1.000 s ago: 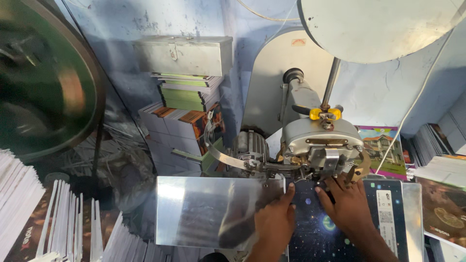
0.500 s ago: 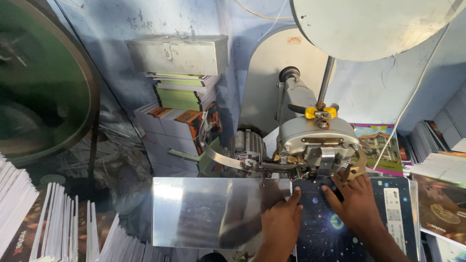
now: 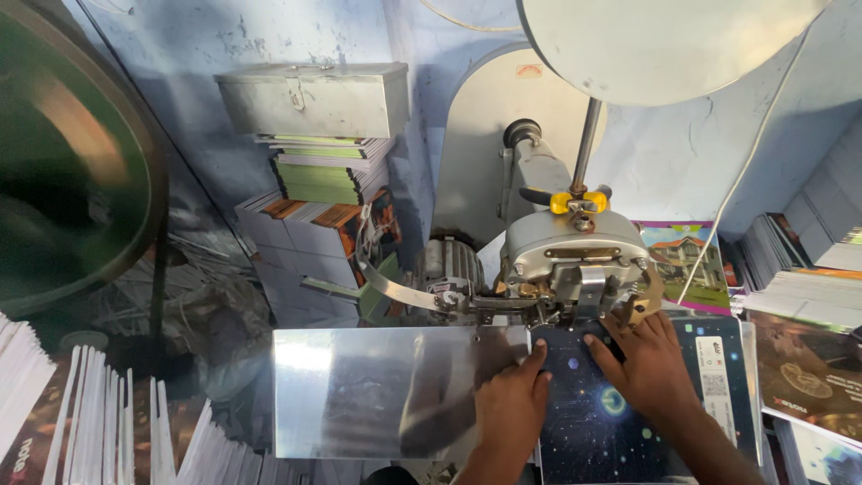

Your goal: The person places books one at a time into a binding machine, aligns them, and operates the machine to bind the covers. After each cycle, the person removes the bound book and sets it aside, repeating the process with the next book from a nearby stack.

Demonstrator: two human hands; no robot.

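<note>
While my left hand (image 3: pixel 510 404) lies open, fingers flat where the shiny metal plate surface (image 3: pixel 377 391) meets the dark starry notebook cover (image 3: pixel 597 422), my right hand (image 3: pixel 648 364) presses open on that cover just right of it. Beyond my fingertips sits the grey metal stitching machine head (image 3: pixel 575 256). Farther left, stacked green and orange notebooks (image 3: pixel 328 184) carry a grey metal box (image 3: pixel 314 99).
</note>
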